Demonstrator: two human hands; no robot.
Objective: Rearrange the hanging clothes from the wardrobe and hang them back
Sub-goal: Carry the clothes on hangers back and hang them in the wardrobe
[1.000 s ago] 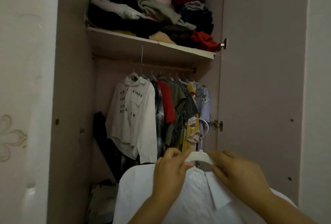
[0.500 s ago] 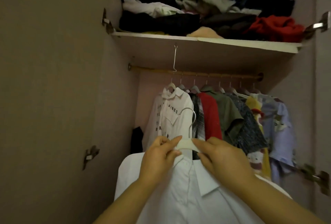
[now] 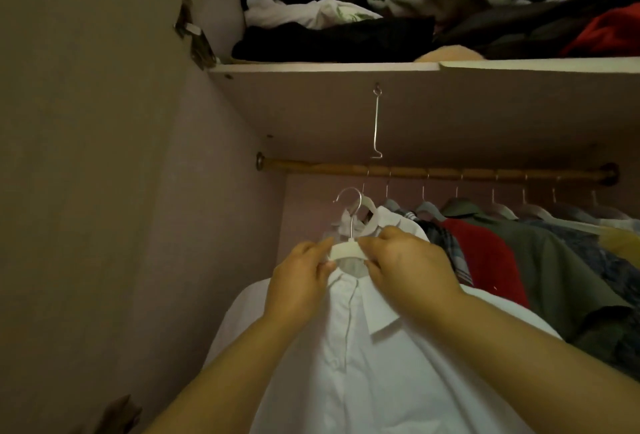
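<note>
A white collared shirt (image 3: 346, 364) hangs on a white hanger (image 3: 346, 250) with a metal hook (image 3: 351, 205). My left hand (image 3: 301, 281) pinches the hanger's left shoulder and my right hand (image 3: 408, 263) grips its right shoulder. The hook sits below the wooden rail (image 3: 433, 172), near the rail's left end, apart from it. Several hung clothes fill the rail to the right: a white shirt (image 3: 398, 220), a plaid one, a red one (image 3: 485, 253), an olive one (image 3: 554, 270).
A shelf (image 3: 329, 68) above the rail carries a heap of folded clothes (image 3: 415, 10). A metal wire hook (image 3: 376, 121) dangles from the shelf's underside. The wardrobe's left wall (image 3: 207, 225) and open door (image 3: 86, 191) stand close on the left.
The shirt on its hanger has risen and moved left toward the rail's left end, and the view has come closer to the wardrobe. Both hands keep their hold.
</note>
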